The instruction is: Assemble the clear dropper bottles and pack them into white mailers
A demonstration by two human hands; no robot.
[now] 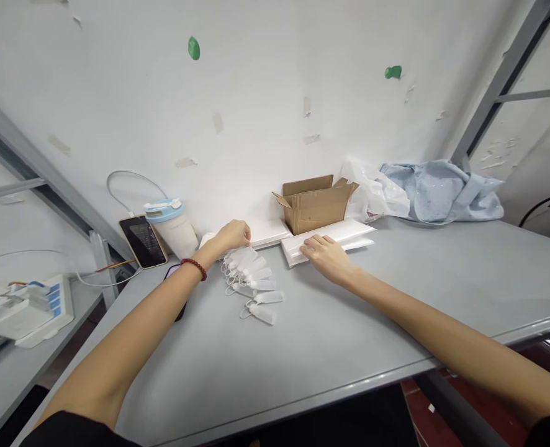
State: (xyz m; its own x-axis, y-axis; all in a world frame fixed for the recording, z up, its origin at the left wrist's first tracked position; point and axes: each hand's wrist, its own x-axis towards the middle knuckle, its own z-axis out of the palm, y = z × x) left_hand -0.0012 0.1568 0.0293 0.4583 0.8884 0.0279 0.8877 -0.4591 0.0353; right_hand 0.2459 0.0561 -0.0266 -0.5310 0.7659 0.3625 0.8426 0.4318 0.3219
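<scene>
Several small translucent white tags with looped strings [262, 284] lie in a loose pile on the grey table. My left hand [234, 236], with a red bead bracelet on the wrist, is at the pile's upper edge, its fingers pinched together; what they hold, if anything, is too small to name. My right hand [324, 253] rests on some white glossy packets [349, 233], fingers curled over their left part. Behind my left hand, a flat white stack [270, 231] lies against the wall side, partly hidden.
An open cardboard box [319, 208] stands behind the packets, beside a white plastic bag [372, 189] and light blue fabric [447, 189]. At left are a cup [175, 230], an upright phone [143, 241] and a power strip [46, 310].
</scene>
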